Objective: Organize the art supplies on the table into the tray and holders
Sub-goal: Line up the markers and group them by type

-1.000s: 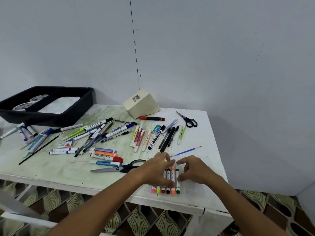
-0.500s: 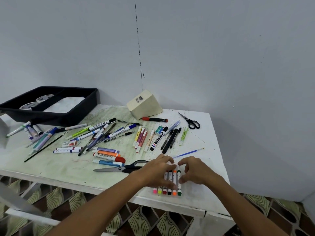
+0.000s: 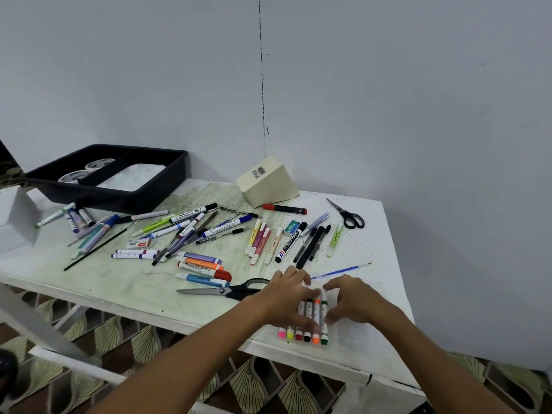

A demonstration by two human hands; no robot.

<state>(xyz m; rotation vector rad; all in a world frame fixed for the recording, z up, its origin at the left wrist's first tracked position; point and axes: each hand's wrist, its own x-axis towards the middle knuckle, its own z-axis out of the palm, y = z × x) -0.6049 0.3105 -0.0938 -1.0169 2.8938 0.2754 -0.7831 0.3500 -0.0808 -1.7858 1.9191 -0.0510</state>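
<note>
A row of several short markers (image 3: 312, 335) with pink, yellow, red, black, orange and green caps lies near the table's front edge. My left hand (image 3: 283, 301) lies over the row from the left, its fingers curled over the far ends and its thumb by the caps. My right hand (image 3: 351, 300) pinches the row from the right, beside the green-capped marker. The black tray (image 3: 167, 186) stands at the back left with tape rolls (image 3: 74, 175) in it. A cream holder block (image 3: 268, 183) lies tipped against the wall.
Many loose pens, markers and highlighters (image 3: 191, 231) cover the table's middle and left. Large black-handled scissors (image 3: 221, 291) lie just left of my left hand, small scissors (image 3: 348, 215) at the back right. A thin blue paintbrush (image 3: 340, 271) lies just beyond my fingers.
Both hands stay on the marker row and have drawn slightly closer round it. The view has shifted a little; nothing else on the table has moved.
</note>
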